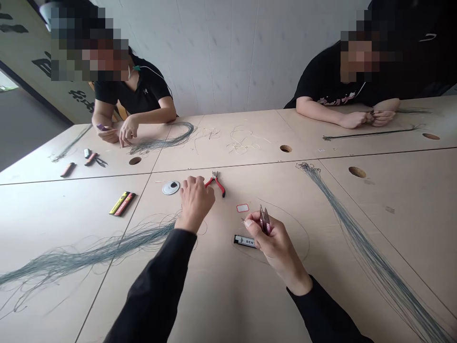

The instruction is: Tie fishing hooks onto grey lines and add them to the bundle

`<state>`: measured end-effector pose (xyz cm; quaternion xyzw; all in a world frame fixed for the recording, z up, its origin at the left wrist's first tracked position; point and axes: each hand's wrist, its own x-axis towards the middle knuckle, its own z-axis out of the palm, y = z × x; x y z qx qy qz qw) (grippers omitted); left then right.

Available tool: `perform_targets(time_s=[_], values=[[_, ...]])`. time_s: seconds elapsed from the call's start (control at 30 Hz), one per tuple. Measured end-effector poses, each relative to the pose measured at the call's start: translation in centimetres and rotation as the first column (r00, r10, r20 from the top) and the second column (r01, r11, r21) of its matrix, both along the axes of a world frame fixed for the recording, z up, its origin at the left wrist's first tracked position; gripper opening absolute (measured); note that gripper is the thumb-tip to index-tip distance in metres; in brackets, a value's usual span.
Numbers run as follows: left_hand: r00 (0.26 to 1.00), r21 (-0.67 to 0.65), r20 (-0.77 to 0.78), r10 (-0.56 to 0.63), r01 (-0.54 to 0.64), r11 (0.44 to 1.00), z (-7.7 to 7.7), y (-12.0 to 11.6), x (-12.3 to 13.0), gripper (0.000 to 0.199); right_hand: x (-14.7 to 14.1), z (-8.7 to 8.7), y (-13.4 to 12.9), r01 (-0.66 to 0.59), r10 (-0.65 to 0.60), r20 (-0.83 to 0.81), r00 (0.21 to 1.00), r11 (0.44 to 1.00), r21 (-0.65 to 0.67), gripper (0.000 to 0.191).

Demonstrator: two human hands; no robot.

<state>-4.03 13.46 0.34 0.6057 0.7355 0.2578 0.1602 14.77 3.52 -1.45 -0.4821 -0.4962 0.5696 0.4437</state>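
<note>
Currently, the right hand (280, 245) is closed around purple-handled snips (264, 223), blades pointing up and away, while its thumb and forefinger come together at a short, thin tip (243, 219); the left hand (196, 202) is bent over the table (217, 305), right beside red-handled pliers (222, 188), and whether it grips anything cannot be told; a black case (243, 241) marked "BENT" lies partly behind the right hand, with a fine loop of line (309, 240) curving widely about it; a red-edged white label (243, 208) lies just beyond the case; a round disc (171, 187) sits near the left hand; one bundle of grey-green strands (107, 250) stretches off to the left, and a second bundle (360, 238) slants down the right side; across the table two co-workers (148, 90) (324, 83) lean on their forearms.
</note>
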Motion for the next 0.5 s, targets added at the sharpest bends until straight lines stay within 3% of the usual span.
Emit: perform_targets(time_s=[0.13,0.27,0.37,0.5], values=[[1.0,-0.138,-0.03,-0.003,-0.002,0.99,-0.7,3.4,0.1,0.008,0.2,-0.3,0.4,0.045,-0.052,-0.102,0.993,0.997,-0.068,0.035],[0.998,-0.218,0.071,0.002,0.013,0.976,-1.2,4.1,-0.1,0.028,0.4,-0.1,0.8,0.081,-0.103,-0.186,0.977,0.989,-0.119,0.035],[0.973,-0.187,0.231,0.01,0.035,0.982,-1.0,3.2,-0.3,0.023,0.5,0.0,0.9,0.097,-0.125,-0.218,0.968,0.986,-0.136,0.033],[0.875,-0.027,0.484,-0.01,0.026,0.999,-0.4,-0.3,0.0,0.023,0.6,0.1,0.8,0.096,-0.132,-0.264,0.955,0.985,-0.146,0.031]])
